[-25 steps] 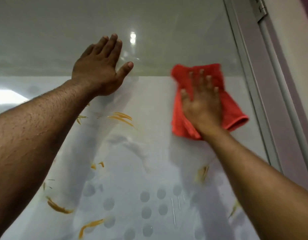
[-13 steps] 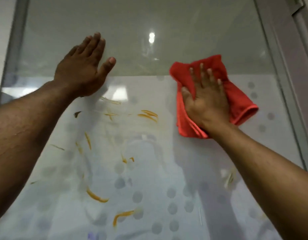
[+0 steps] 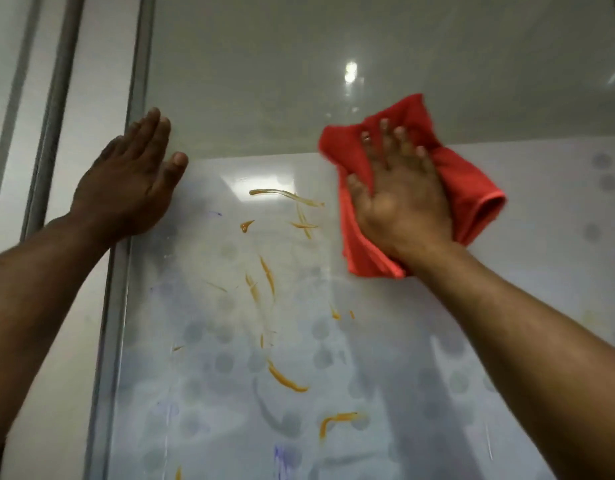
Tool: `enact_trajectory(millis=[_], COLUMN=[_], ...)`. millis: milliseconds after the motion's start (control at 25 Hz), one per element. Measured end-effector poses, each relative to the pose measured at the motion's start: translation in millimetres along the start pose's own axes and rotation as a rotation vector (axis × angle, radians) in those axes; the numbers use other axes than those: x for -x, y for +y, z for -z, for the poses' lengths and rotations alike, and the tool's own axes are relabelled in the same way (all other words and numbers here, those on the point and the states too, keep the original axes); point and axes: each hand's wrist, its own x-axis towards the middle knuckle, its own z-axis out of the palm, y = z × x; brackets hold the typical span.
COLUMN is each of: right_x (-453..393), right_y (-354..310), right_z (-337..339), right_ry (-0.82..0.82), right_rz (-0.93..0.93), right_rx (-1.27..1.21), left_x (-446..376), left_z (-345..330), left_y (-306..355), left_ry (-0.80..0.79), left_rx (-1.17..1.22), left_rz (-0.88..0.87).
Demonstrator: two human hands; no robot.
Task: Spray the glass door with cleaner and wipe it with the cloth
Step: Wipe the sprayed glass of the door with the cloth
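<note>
The glass door (image 3: pixel 250 98) fills the view, clear at the top and frosted with grey dots lower down. Orange smears (image 3: pixel 285 197) and faint blue marks streak its middle. My right hand (image 3: pixel 399 199) lies flat with fingers spread on a crumpled red cloth (image 3: pixel 472 188), pressing it against the glass at the upper right. My left hand (image 3: pixel 129 181) rests flat and empty on the glass beside the door's left frame (image 3: pixel 136 98). No spray bottle is in view.
A grey metal frame edge runs down the left side, with a second grey rail (image 3: pixel 57 98) and a pale wall further left. A ceiling light reflection (image 3: pixel 350 72) shines on the upper glass.
The view has swung left, bringing the left frame into sight and losing the right frame. My right hand and the cloth have slid left along the glass; my left hand now sits at the left frame.
</note>
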Motion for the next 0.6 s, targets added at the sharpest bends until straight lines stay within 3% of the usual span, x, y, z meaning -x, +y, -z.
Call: enact_trajectory(millis=[120, 200, 320, 440, 520, 600], right_x=[67.3, 91.8, 48.2, -5.6, 9.4, 59.6], right_y=[-10.7, 14.8, 26.6, -31.3, -80.8, -97.7], right_z=[-7.5, 1.6, 7.7, -2.3, -14.9, -23.0], right_ry=[-0.11, -0.164, -0.113, -0.037, -0.033, -0.102], right_rz=[0.352, 0.467, 0.231, -0.014, 0.102, 0.359], right_rx=[0.01, 0.055, 0.069, 0.001, -0.051, -0.068], left_x=[14.1, 28.5, 54.3, 70.9, 79.1, 85.4], left_z=[-1.6, -2.0, -4.3, -7.1, -8.3, -5.8], left_y=[-6.4, -10.0, -18.6, -24.9, -29.0, -31.7], left_ry=[0.018, 0.015, 0.028, 0.029, 0.037, 0.025], left_rx=[0.007, 0.025, 0.028, 0.036, 0.031, 0.025], left_rz=[0.006, 0.037, 0.054, 0.06, 0.063, 0.064])
